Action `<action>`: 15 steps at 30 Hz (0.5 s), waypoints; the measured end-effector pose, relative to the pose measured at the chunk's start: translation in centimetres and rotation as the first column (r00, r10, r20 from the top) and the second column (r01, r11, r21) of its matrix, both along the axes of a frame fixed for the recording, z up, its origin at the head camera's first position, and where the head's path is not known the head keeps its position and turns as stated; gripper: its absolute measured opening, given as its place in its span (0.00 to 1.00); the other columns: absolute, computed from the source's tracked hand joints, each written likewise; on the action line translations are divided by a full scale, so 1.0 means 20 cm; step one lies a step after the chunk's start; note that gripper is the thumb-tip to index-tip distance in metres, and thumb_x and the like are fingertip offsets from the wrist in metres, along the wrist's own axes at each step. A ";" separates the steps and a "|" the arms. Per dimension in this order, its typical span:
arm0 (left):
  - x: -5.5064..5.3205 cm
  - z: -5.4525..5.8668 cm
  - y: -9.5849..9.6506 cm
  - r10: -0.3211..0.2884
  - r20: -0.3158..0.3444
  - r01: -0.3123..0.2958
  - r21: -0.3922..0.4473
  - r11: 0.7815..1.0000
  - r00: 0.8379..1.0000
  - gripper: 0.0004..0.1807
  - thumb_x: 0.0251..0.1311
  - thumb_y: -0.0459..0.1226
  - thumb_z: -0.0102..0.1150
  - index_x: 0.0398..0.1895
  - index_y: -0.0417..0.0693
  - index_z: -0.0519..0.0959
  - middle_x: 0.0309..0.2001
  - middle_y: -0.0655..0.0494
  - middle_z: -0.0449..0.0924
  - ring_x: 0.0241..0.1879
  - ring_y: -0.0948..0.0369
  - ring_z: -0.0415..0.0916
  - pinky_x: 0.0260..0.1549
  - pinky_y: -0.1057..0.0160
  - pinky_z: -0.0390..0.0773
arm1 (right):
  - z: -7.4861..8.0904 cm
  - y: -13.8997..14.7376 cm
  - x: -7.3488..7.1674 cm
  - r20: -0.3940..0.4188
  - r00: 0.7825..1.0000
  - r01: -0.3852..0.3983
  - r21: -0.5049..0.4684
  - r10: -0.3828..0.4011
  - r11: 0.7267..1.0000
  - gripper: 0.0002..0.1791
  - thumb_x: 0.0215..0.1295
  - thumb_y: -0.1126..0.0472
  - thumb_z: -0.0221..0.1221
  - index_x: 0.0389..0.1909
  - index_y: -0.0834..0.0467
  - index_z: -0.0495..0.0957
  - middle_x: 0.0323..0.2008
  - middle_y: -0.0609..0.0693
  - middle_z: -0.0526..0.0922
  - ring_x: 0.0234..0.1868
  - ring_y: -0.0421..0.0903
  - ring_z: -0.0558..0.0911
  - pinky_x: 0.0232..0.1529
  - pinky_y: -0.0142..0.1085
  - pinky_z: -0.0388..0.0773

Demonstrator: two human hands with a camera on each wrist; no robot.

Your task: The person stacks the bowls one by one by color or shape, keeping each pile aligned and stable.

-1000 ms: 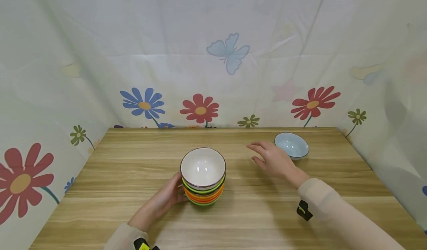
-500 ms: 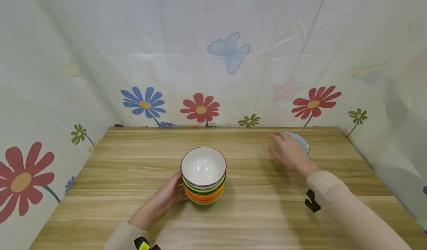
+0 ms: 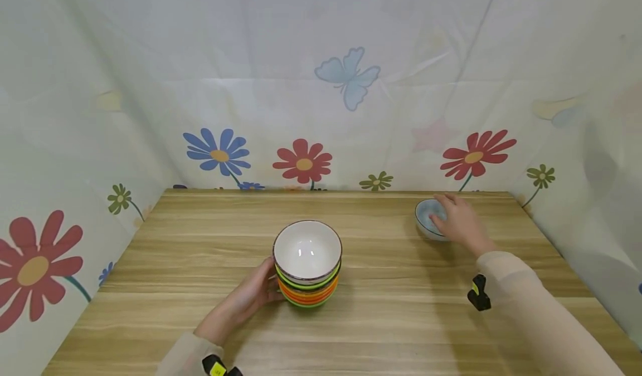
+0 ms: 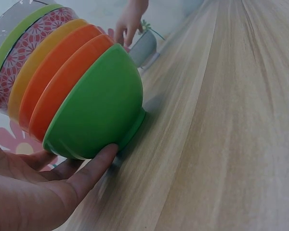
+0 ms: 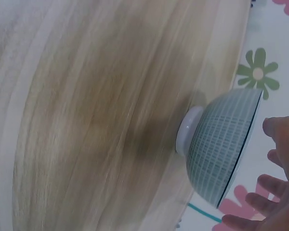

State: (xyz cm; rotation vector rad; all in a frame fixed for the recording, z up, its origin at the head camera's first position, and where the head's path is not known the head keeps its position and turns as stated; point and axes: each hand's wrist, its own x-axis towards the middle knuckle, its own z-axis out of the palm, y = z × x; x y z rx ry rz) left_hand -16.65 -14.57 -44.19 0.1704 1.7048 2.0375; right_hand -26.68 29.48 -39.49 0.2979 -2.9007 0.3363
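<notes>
A stack of bowls [image 3: 307, 292] stands left of centre on the wooden table, a white bowl [image 3: 307, 250] with a dark rim on top. Lower down are a patterned bowl [image 4: 31, 50], yellow and orange bowls and, at the bottom, a green bowl [image 4: 98, 103]. My left hand [image 3: 251, 295] rests against the stack's left side; in the left wrist view its fairly straight fingers touch the green bowl near its base. At the back right, my right hand [image 3: 461, 223] hovers with spread fingers over a pale blue checked bowl [image 5: 221, 144], fingertips close to the rim.
The wooden table [image 3: 200, 231] ends at a hanging cloth [image 3: 251, 58] printed with flowers and a butterfly. More of this cloth encloses the left and right sides. Black devices sit at both wrists.
My right hand has moved right and back, from left of the blue bowl to over its right side. The blue bowl now sits level rather than tilted. The left hand and stack have stayed put.
</notes>
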 end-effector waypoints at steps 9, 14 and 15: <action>0.00 0.00 0.00 0.002 -0.003 -0.002 0.001 1.000 1.000 0.39 0.66 0.58 0.35 0.67 0.36 0.53 0.62 0.40 0.60 0.54 0.55 0.69 0.52 0.48 0.72 | -0.01 0.07 -0.01 0.118 0.989 0.099 -0.052 -0.092 0.994 0.33 0.60 0.57 0.56 0.62 0.69 0.60 0.58 0.75 0.59 0.57 0.72 0.61 0.54 0.65 0.62; 0.00 0.00 0.00 0.006 -0.004 -0.006 0.000 1.000 1.000 0.40 0.66 0.58 0.36 0.67 0.36 0.53 0.63 0.40 0.60 0.55 0.54 0.68 0.52 0.48 0.72 | -0.03 0.08 -0.01 0.134 0.982 0.138 -0.045 -0.131 0.989 0.32 0.60 0.57 0.56 0.62 0.68 0.60 0.58 0.75 0.60 0.57 0.71 0.61 0.54 0.65 0.62; 0.00 0.00 0.00 0.005 -0.004 -0.005 0.000 1.000 1.000 0.40 0.66 0.58 0.36 0.67 0.36 0.53 0.63 0.40 0.60 0.56 0.54 0.68 0.53 0.48 0.72 | -0.03 0.09 -0.01 0.137 0.980 0.148 -0.045 -0.141 0.988 0.32 0.59 0.57 0.56 0.61 0.68 0.61 0.57 0.75 0.60 0.57 0.71 0.62 0.54 0.65 0.62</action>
